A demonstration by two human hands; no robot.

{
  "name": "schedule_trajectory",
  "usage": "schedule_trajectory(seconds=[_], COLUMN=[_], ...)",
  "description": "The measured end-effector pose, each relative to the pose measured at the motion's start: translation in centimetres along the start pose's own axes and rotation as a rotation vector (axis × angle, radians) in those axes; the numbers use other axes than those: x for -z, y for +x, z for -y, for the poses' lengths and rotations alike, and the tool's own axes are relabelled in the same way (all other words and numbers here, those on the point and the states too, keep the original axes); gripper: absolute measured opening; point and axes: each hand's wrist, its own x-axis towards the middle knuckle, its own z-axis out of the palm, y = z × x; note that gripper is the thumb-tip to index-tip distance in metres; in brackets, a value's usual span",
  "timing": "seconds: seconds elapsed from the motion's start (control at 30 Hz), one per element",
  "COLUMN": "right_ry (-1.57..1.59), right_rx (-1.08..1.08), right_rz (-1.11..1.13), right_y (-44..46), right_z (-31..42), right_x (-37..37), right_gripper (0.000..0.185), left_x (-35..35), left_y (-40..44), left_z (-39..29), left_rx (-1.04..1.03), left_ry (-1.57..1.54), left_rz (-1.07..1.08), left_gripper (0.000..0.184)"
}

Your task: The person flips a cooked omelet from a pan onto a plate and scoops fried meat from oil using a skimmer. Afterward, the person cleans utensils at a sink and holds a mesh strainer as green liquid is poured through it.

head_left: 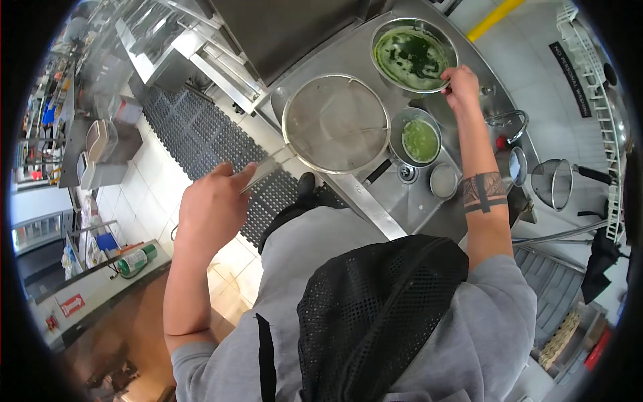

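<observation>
My left hand (216,204) is closed around the wire handle of a large round mesh strainer (335,124), which it holds over the near edge of the steel sink counter. The strainer's mesh looks bare. At the counter's far side stands a steel bowl (453,53) of dark green, foamy liquid (415,59). My right hand (462,87) grips this bowl's rim with closed fingers. Just below the bowl is a smaller steel pan (399,137) with a black handle (378,172) and lighter green, frothy contents (420,141).
A small round container (443,181) stands beside the drain (407,173). To the right are a faucet (516,124) and a hanging small strainer (552,184). A dark steel panel (295,33) rises behind the counter. Black rubber matting (194,134) covers part of the tiled floor.
</observation>
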Motion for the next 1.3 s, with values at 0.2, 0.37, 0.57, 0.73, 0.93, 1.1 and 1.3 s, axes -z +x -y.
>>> schedule_trajectory(seconds=[0.2,0.37,0.57,0.73,0.93,1.1,1.3], right_ry=[0.011,-0.031,-0.127,-0.151,-0.162,-0.191,-0.233], right_rx=[0.090,0.175,0.232,0.234,0.253,0.278,0.299], right_rz=[0.109,0.143,0.148,0.158,0.177,0.180,0.184], right_y=[-0.8,-1.9,-2.4,-3.0,-3.1,-3.8,-4.1], right_z=[1.1,1.1,1.2,1.6,1.4,1.6,2.1], right_x=[1.5,1.5,1.4,1.3,0.9,0.1,-0.4], right_gripper=[0.022,0.025,0.026,0.026,0.026,0.027,0.026], left_x=[-1.2,-1.3,-1.9,-2.2,-2.2,-2.6,-2.5], left_y=[-1.9,-2.5,-3.0,-3.1,-3.5,-3.7,-3.8], left_z=[-2.1,-3.0,-3.0,-3.1,-3.3,-3.0,-2.7], left_rx=[0.068,0.086,0.089,0.110,0.130,0.142,0.146], left_ry=[-0.032,-0.044,-0.046,-0.017,-0.040,-0.049,-0.056], left_rz=[-0.020,0.000,-0.021,-0.020,-0.041,-0.038,-0.041], left_gripper=[0.044,0.043,0.043,0.044,0.045,0.044,0.044])
